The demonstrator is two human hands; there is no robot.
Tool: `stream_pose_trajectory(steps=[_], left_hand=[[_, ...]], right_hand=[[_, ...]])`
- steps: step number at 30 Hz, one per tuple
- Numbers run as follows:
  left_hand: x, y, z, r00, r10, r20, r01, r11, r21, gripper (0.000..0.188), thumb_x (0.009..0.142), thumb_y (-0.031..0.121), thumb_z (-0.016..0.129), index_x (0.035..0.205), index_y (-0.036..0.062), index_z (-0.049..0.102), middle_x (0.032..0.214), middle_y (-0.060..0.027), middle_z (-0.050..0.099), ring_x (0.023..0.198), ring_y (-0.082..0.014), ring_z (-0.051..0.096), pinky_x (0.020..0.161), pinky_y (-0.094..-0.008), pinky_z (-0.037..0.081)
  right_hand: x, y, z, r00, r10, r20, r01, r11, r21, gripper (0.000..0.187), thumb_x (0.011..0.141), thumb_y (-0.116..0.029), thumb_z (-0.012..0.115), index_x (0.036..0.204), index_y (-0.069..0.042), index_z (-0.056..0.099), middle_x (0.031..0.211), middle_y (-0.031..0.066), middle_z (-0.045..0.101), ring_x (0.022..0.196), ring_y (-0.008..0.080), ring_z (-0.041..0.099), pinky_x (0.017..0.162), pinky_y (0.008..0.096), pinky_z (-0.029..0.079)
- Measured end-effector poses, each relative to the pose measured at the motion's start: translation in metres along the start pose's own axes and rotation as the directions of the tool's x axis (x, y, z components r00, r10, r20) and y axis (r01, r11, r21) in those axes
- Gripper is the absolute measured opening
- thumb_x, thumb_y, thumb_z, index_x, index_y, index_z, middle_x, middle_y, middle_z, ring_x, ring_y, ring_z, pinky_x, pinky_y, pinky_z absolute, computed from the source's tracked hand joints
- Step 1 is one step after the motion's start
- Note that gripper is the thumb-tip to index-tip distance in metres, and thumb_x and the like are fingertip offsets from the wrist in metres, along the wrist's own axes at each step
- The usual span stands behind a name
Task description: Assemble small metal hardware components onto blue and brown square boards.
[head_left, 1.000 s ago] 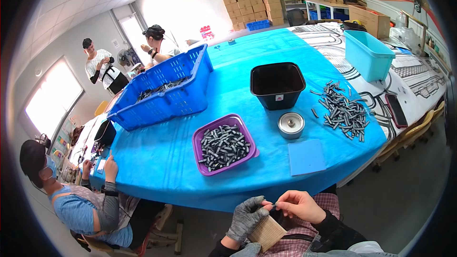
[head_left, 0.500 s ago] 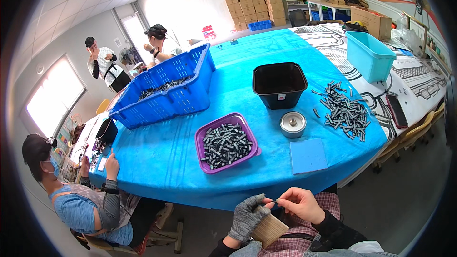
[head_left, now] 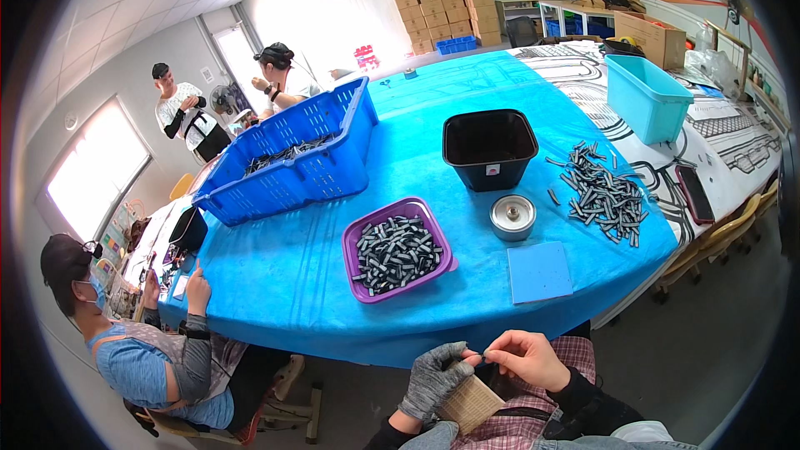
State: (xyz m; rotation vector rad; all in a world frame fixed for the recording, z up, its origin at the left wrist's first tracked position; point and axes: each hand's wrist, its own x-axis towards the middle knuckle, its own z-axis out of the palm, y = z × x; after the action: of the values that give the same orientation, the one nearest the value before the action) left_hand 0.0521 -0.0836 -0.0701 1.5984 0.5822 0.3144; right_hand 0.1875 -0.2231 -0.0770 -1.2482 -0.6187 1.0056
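My left hand [head_left: 435, 379], in a grey fingerless glove, is closed over my lap, beyond the table's front edge. Its fingertips meet those of my bare right hand [head_left: 528, 360], and both pinch a small dark piece [head_left: 483, 356] too small to name. Against the left palm rests a flat beige block [head_left: 472, 404] with a fine grid pattern; how it is held is partly hidden. On the table, a purple tub [head_left: 347, 260] holds many short black-and-grey strips [head_left: 398, 254]. More such strips [head_left: 607, 198] lie in a loose pile at the right.
A round metal weight-like object [head_left: 512, 217] and a light-blue square pad [head_left: 540, 273] lie between tub and pile. Behind stand a black bin [head_left: 490, 175], a large blue crate [head_left: 292, 187] and a turquoise bin [head_left: 654, 108]. A phone [head_left: 694, 194] lies far right. A co-worker [head_left: 158, 358] sits at left.
My hands stay almost in place, fingertips still together; the beige block tilts slightly. The standing person at the back has lowered a hand from the head.
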Motion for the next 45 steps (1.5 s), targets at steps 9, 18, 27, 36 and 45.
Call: stream_pose_trajectory(steps=[9,18,27,36,45], left_hand=[[-0.002,-0.002,-0.001,0.999,-0.012,-0.047,0.009,0.997,-0.076,0.013,0.075,0.010,0.074,0.084,0.0037,0.067,0.083,0.0000,0.064,0.080,-0.0077,0.057,0.074,-0.0242,0.046],[-0.001,-0.005,-0.003,0.999,0.048,-0.008,-0.048,0.999,-0.008,0.024,0.076,0.012,0.074,0.096,0.0034,0.065,0.085,-0.0004,0.065,0.078,-0.0070,0.057,0.072,-0.0237,0.048],[-0.001,-0.004,-0.005,0.999,-0.027,0.023,0.030,0.986,-0.164,0.022,0.078,0.009,0.072,0.098,0.0028,0.064,0.091,-0.0016,0.065,0.085,-0.0082,0.058,0.081,-0.0247,0.047],[0.001,-0.006,-0.007,0.995,-0.064,0.074,0.079,0.973,-0.217,0.022,0.078,0.013,0.072,0.097,0.0024,0.064,0.091,-0.0016,0.065,0.088,-0.0094,0.058,0.086,-0.0263,0.045],[-0.008,-0.002,-0.001,0.999,-0.043,-0.026,0.038,0.987,-0.155,0.018,0.079,0.013,0.070,0.093,0.0020,0.065,0.085,-0.0020,0.065,0.081,-0.0098,0.059,0.076,-0.0245,0.047]], right_hand=[[0.000,-0.004,0.004,0.999,0.003,0.032,-0.002,0.999,-0.037,0.012,0.087,-0.013,0.064,0.094,-0.003,0.062,0.081,0.0011,0.066,0.063,0.0035,0.057,0.051,0.0168,0.043],[0.001,0.003,0.002,1.000,0.017,0.011,-0.018,1.000,0.008,0.015,0.087,-0.015,0.064,0.095,-0.002,0.062,0.082,0.0003,0.064,0.064,0.0038,0.054,0.053,0.0168,0.043],[0.002,0.005,0.001,0.999,0.012,0.030,-0.012,1.000,0.007,0.010,0.088,-0.013,0.061,0.092,-0.004,0.061,0.084,0.0017,0.066,0.064,0.0035,0.056,0.052,0.0166,0.043],[0.003,0.002,0.001,0.999,0.014,0.043,-0.013,1.000,-0.006,0.010,0.088,-0.013,0.062,0.092,-0.003,0.062,0.083,0.0018,0.066,0.063,0.0035,0.056,0.052,0.0167,0.043],[-0.005,0.007,0.006,1.000,-0.025,0.002,0.025,0.999,0.029,0.013,0.087,-0.012,0.063,0.093,-0.001,0.063,0.083,0.0028,0.066,0.063,0.0047,0.055,0.055,0.0176,0.044]])
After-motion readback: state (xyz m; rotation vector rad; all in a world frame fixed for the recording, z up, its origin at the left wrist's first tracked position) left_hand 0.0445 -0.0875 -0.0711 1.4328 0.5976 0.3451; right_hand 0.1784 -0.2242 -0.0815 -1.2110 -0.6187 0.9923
